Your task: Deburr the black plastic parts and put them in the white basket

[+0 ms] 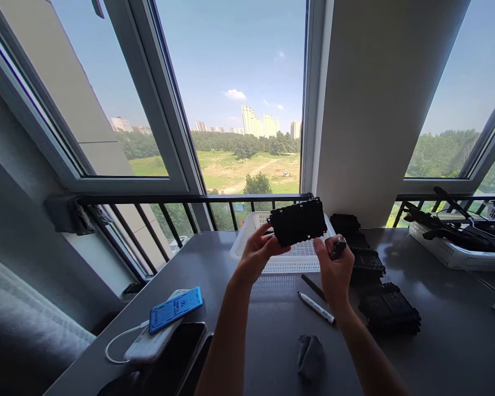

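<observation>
Above the table, a black rectangular plastic part [297, 221] with notched edges is held up in front of the window. My left hand [256, 252] grips its left end, thumb in front and fingers behind. My right hand [335, 263] is closed round a short dark tool [338, 248], whose exact kind I cannot make out; its thumb is at the part's lower right edge. Behind the part stands a white perforated plastic basket [291, 267]. On the table below lie a white marker pen [315, 307], a dark flat strip [312, 286] and a crumpled grey cloth [311, 356].
Several similar black parts, one in front [390, 308], line the right side. A white basket [457, 257] with black items and cables stands far right. At left, a blue-screened phone [175, 309] with a white cable rests on a white object [152, 344], near a dark device [181, 346].
</observation>
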The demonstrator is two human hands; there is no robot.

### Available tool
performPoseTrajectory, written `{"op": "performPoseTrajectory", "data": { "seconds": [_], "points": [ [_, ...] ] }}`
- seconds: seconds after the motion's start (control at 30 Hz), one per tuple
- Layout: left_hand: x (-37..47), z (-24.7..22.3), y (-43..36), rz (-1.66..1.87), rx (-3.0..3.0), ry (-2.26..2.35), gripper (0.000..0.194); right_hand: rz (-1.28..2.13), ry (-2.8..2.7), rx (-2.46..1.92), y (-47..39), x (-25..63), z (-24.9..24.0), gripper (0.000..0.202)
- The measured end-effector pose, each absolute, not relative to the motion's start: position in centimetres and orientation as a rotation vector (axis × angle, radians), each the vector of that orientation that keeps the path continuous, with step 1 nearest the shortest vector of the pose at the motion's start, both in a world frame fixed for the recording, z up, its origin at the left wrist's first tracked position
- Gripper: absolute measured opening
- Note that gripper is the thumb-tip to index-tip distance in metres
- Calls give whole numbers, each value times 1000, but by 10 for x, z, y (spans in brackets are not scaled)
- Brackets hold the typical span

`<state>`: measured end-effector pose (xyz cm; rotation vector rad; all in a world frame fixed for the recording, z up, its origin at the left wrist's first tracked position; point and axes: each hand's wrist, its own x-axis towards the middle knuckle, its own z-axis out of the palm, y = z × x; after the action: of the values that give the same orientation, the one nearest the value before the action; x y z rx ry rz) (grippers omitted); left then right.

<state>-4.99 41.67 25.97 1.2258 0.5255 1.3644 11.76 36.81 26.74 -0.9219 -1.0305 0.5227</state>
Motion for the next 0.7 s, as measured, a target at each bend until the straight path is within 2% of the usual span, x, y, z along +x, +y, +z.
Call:
{"op": "performPoseTrajectory", "data": {
  "seconds": [0.13, 0.33, 0.4, 0.53, 0.7],
  "points": [
    [-49, 263, 414, 1332, 1189, 519, 73, 448, -1004, -975, 376, 120, 265, 32],
    [-48, 265, 409, 1142, 1333, 618, 86, 690, -851, -890, 386, 123, 258, 40],
    [-46, 266, 408, 1090, 1417, 691, 80, 704, -818, -866, 390, 125, 256, 41],
    [-39, 266, 410, 1088, 1527, 809, 57, 576, -865, -869, 395, 129, 255, 39],
    [-34, 269, 409, 1091, 1610, 877, 52, 472, -1000, -953, 393, 130, 257, 33]
  ]
}}
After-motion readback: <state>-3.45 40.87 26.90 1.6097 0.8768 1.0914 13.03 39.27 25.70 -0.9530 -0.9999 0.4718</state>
